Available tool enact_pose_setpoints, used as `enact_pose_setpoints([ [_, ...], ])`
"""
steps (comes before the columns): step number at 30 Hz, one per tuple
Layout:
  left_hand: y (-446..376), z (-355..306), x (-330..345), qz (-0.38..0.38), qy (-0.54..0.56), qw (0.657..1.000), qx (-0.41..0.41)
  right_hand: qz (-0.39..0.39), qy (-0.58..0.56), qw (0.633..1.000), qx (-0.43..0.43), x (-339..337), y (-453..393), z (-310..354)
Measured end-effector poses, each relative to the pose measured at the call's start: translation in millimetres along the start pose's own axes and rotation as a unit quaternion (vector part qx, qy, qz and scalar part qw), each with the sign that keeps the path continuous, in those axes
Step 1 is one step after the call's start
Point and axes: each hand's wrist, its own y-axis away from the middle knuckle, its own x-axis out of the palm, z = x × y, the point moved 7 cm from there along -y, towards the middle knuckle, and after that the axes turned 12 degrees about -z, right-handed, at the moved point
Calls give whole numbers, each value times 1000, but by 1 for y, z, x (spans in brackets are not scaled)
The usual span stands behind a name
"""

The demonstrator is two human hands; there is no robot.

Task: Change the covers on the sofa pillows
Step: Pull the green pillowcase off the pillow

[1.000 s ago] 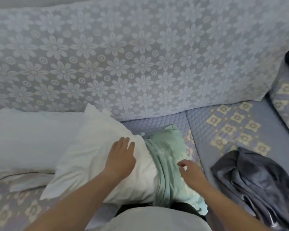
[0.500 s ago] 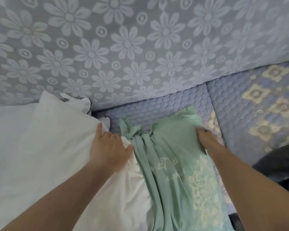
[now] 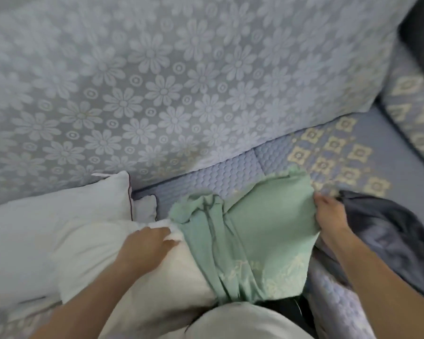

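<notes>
A bare white pillow (image 3: 123,272) lies on the sofa seat in front of me, its right end inside a mint-green cover (image 3: 252,243) with pale printed flowers. My left hand (image 3: 145,248) rests on the pillow where the cover's bunched edge begins, fingertips curled into the fabric there. My right hand (image 3: 328,214) grips the cover's far right edge and holds it stretched out to the right.
A second white pillow (image 3: 47,216) lies at the left against the flower-patterned backrest (image 3: 181,81). A crumpled dark grey cover (image 3: 387,231) sits on the quilted blue seat (image 3: 340,152) just right of my right hand. A patterned cushion (image 3: 416,113) stands at the far right.
My right hand has pulled the green cover's edge out to the right, spreading it wider. My left hand has stayed at the pillow's end. The view has pulled back and up.
</notes>
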Motion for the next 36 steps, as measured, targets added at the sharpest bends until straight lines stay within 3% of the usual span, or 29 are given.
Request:
enact_pose_setpoints([
  [6, -16, -48, -70, -87, 19, 996, 25, -131, -37, 989, -54, -108, -7, 91],
  [13, 8, -30, -93, -212, 42, 968, -126, -230, -51, 972, 20, -244, -18, 93],
  [16, 17, -85, -98, -246, 83, 956, -136, -125, 15, 992, -29, -217, -20, 69],
  [18, 25, -124, -109, -313, 93, 941, -85, -14, 108, 992, -61, -179, -13, 41],
  [20, 43, -164, -126, -388, 72, 919, -3, 57, 225, 968, -98, -162, -12, 16],
  [23, 74, -212, -149, -499, 51, 856, 121, 4, 280, 948, -152, -182, -33, 21],
  [28, 101, -247, -180, -531, -32, 817, 222, -80, 141, 925, -345, -215, -57, 107],
  [29, 107, -246, -186, -537, -40, 812, 226, -47, 131, 928, -345, -213, -66, 122],
  [31, 114, -234, -198, -555, -49, 805, 205, 89, 148, 942, -288, -197, -75, 130],
  [33, 111, -210, -205, -558, -33, 818, 137, 187, 177, 936, -240, -182, -59, 118],
  [36, 97, -166, -195, -503, -25, 864, -27, 195, 152, 928, -278, -168, -15, 96],
])
